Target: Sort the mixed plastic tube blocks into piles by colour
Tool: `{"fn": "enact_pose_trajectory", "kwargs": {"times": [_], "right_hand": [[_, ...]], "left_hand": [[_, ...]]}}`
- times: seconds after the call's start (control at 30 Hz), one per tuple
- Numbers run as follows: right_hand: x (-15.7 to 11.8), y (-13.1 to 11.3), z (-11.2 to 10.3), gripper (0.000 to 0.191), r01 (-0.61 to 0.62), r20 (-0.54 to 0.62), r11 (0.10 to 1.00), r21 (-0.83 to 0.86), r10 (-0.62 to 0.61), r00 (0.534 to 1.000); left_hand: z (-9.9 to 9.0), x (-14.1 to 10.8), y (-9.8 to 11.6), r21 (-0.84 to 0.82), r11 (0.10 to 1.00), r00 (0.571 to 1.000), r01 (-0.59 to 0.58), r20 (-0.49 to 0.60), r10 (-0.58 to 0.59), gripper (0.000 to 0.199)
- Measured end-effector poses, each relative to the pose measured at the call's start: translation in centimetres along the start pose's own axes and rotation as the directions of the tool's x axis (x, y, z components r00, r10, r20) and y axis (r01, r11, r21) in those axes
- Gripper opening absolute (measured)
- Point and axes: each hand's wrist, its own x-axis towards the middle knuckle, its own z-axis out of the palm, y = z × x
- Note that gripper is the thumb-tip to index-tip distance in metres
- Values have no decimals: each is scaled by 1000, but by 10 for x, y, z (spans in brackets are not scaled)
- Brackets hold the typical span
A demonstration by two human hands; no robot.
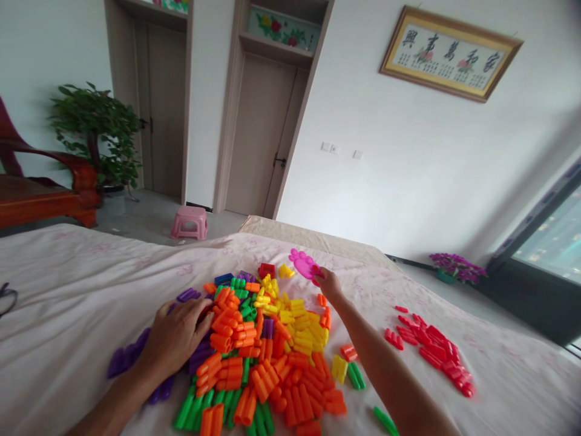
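The left hand point(175, 335) and the right hand point(328, 284) are bare, and both slim forearms point(377, 357) are uncovered.

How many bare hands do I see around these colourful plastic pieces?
2. The left hand is at the left side of the heap of multicoloured plastic pieces; the right hand holds a bright pink, bumpy-edged plastic piece by the heap's far right. No others show.

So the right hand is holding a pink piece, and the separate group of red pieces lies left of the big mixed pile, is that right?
Not quite: the head view shows the red pieces lying to the right of the mixed pile. The right hand is indeed holding a pink piece.
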Motion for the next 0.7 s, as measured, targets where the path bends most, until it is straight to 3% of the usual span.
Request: {"fn": "enact_pose_trajectory", "kwargs": {"times": [0.1, 0.23, 0.47, 0.7], "right_hand": [[17, -5, 20, 11, -11, -5, 998, -69, 11, 1000], [13, -12, 31, 9, 48, 83, 995, -91, -41, 996], [-38, -29, 17, 15, 120, 263, 992, -32, -108, 959], [-96, -61, 11, 13, 193, 182, 977, -93, -174, 968]], "left_hand": [[-3, 0, 2, -4, 1000, 1000, 0, 7, 0, 27], [-5, 0, 3, 0, 1000, 1000, 5, 19, -5, 28], [-3, 0, 2, 12, 1000, 999, 9, 40, -10, 32], [-11, -1, 6, -3, 1000, 999, 12, 40, -12, 33]]}}
